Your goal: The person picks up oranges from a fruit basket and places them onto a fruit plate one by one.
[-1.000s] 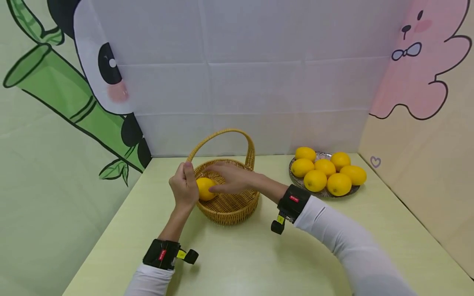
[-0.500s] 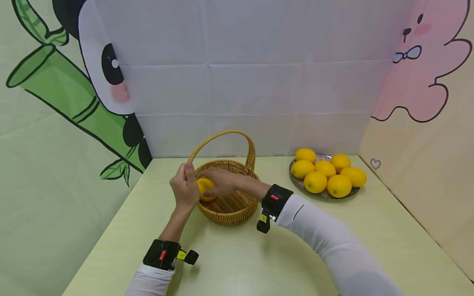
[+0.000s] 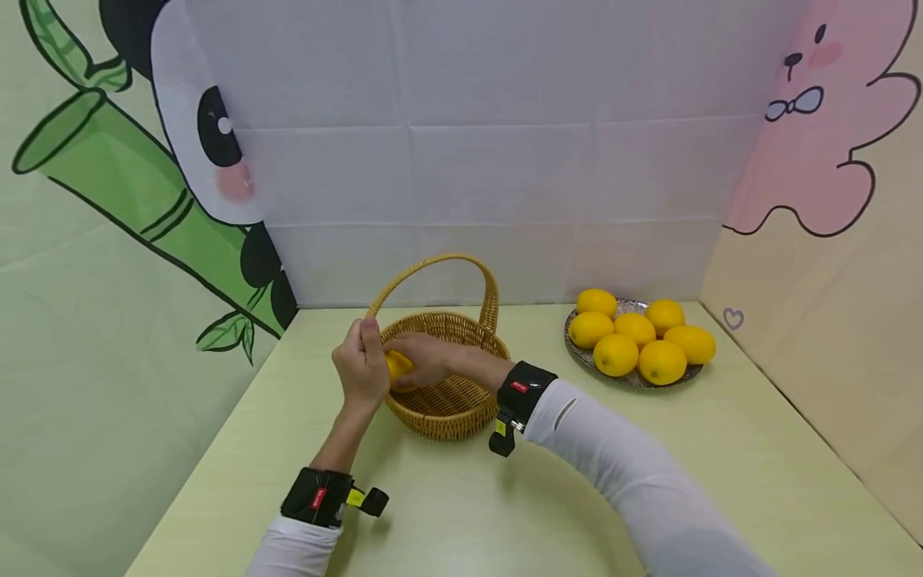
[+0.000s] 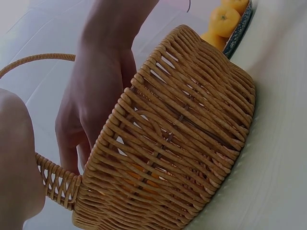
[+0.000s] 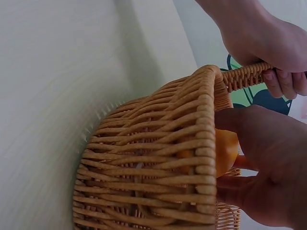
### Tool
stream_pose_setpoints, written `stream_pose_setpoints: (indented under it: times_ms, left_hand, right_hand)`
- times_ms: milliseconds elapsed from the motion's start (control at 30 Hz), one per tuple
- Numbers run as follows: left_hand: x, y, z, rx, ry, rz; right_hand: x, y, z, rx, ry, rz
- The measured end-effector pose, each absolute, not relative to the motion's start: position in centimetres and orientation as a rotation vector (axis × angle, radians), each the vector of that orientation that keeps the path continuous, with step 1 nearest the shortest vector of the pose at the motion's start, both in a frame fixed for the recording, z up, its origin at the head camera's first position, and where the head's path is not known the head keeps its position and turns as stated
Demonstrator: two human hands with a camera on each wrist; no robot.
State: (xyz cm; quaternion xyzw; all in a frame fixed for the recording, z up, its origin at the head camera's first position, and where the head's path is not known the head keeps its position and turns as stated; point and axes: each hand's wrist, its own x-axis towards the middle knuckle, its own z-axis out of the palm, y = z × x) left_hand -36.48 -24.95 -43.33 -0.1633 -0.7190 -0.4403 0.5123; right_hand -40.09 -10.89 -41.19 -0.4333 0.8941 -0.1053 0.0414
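Note:
A wicker basket (image 3: pixel 450 421) with a tall arched handle (image 3: pixel 433 260) stands on the table in the head view. My left hand (image 3: pixel 360 362) grips the handle near its left base, as the right wrist view also shows. Inside the basket, at its left side, lies a yellow lemon (image 3: pixel 397 366). My right hand (image 3: pixel 425 358) reaches in over the rim and grips this lemon, with the thumb and fingers on either side of it. In the right wrist view the lemon (image 5: pixel 226 151) shows between them, partly covered by the basket wall (image 5: pixel 158 158).
At the back right of the table (image 3: pixel 447 513), a patterned metal plate (image 3: pixel 629 305) carries several lemons (image 3: pixel 662 362). A white cloth wall (image 3: pixel 490 160) rises behind the table, with printed side walls left and right.
My right hand has moved left and deeper into the basket, and its fingers have closed round the lemon. My left hand has kept its grip on the handle.

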Motion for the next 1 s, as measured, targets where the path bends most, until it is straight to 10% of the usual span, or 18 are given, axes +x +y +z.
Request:
stream_pose_setpoints:
  times_ms: [1000]
  left_hand:
    - [-36.4, -24.96, -43.29, -0.399, -1.73, -1.067]
  right_hand:
    - [-40.26, -11.47, -40.99, -1.314, 2.72, -0.2]
